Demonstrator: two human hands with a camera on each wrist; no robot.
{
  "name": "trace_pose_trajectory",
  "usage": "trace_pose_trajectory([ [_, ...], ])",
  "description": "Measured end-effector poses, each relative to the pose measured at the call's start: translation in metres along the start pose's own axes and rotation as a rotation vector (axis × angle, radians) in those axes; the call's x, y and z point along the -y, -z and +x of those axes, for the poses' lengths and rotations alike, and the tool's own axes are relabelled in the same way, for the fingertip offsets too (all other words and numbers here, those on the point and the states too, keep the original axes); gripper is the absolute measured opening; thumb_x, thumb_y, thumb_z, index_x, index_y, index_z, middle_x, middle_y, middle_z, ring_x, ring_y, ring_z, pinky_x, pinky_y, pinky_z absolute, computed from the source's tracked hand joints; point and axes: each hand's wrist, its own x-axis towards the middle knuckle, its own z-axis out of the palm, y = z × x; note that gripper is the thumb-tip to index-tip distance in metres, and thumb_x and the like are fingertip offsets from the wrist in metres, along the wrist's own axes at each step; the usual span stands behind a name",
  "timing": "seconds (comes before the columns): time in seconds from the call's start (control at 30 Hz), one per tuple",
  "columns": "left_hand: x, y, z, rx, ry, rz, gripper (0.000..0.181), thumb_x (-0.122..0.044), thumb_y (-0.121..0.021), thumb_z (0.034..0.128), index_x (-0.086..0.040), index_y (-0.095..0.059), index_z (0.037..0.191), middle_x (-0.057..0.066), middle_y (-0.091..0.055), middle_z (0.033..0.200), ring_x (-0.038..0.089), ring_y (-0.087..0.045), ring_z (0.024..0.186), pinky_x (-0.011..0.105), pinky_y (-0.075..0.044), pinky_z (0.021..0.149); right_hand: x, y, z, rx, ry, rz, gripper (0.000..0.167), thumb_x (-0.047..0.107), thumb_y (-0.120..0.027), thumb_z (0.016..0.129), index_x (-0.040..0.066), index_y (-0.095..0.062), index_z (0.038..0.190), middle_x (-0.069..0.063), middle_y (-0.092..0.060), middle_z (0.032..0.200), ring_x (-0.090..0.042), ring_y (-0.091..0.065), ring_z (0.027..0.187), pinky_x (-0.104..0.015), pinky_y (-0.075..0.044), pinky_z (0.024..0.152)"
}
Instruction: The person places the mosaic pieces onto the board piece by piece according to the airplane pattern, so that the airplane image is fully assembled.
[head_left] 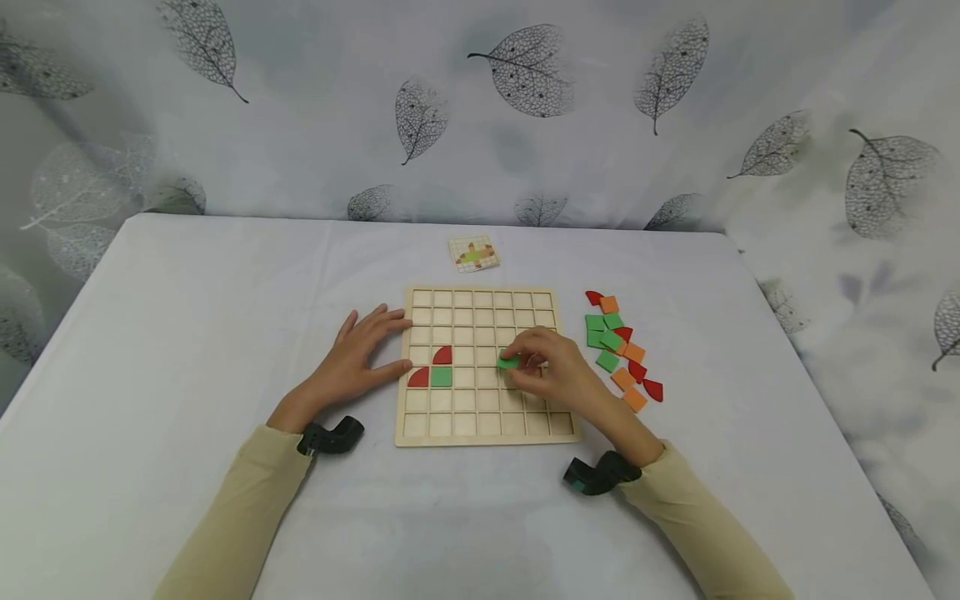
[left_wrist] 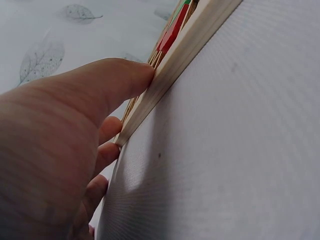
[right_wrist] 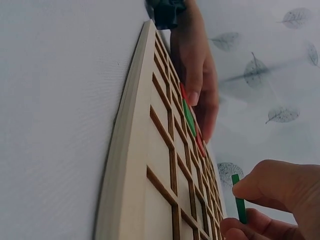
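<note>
A wooden grid board [head_left: 465, 402] lies on the table in front of me. Near its left side, a green square tile [head_left: 441, 377] sits in a cell, with a red quarter-circle tile [head_left: 443, 356] in the cell behind it and another red quarter-circle tile [head_left: 418, 377] to its left. My left hand [head_left: 352, 358] rests against the board's left edge, fingers spread, thumb touching the frame. Over the right half of the board, my right hand [head_left: 551, 367] pinches a green square tile [right_wrist: 239, 199] between thumb and fingers, held on edge above the cells in the right wrist view.
Right of the board lies a loose pile of green squares [head_left: 607, 361], orange squares [head_left: 623, 379] and red quarter-circles [head_left: 653, 390], some overlapping. A small pattern card [head_left: 474, 253] lies behind the board. White cloth [head_left: 225, 333] covers the table.
</note>
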Motion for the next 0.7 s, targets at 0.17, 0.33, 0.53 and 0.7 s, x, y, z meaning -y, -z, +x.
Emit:
trace_pose_trajectory([
  [0.17,0.0,0.0,0.0,-0.006,-0.002,-0.007,0.061,-0.031,-0.071,0.0894,-0.01,-0.048,0.142,0.013,-0.038,0.152,0.032,-0.016,0.149,0.051,0.005,0.119,0.002,-0.004,0.005,0.014,-0.018,0.004,0.016,-0.002,-0.072,0.081,0.002,-0.07,0.096,-0.009,-0.064,0.098,-0.022,-0.062,0.08,-0.033,-0.057,0.07],
  [0.33,0.001,-0.002,0.001,-0.011,-0.001,-0.005,0.06,-0.03,-0.071,0.0892,-0.01,-0.048,0.141,0.014,-0.038,0.152,0.032,-0.017,0.149,0.052,0.004,0.119,0.004,-0.008,0.009,0.03,-0.032,0.037,0.016,-0.002,-0.073,0.081,0.001,-0.069,0.096,-0.009,-0.064,0.098,-0.021,-0.063,0.081,-0.032,-0.057,0.072],
  [0.53,0.0,-0.001,0.001,0.0,0.008,-0.003,0.061,-0.032,-0.071,0.09,-0.01,-0.047,0.142,0.014,-0.037,0.153,0.032,-0.016,0.149,0.052,0.005,0.119,0.002,-0.013,0.014,0.037,-0.02,0.022,0.016,-0.002,-0.073,0.081,0.002,-0.07,0.096,-0.008,-0.064,0.097,-0.019,-0.061,0.078,-0.029,-0.055,0.069],
  [0.7,0.0,-0.001,0.001,-0.006,0.005,-0.007,0.061,-0.031,-0.072,0.089,-0.011,-0.048,0.142,0.013,-0.038,0.153,0.032,-0.016,0.149,0.052,0.005,0.119,0.0,-0.018,0.017,0.065,-0.026,0.015,0.015,0.0,-0.073,0.082,0.003,-0.07,0.096,-0.007,-0.064,0.096,-0.017,-0.059,0.078,-0.026,-0.053,0.068],
])
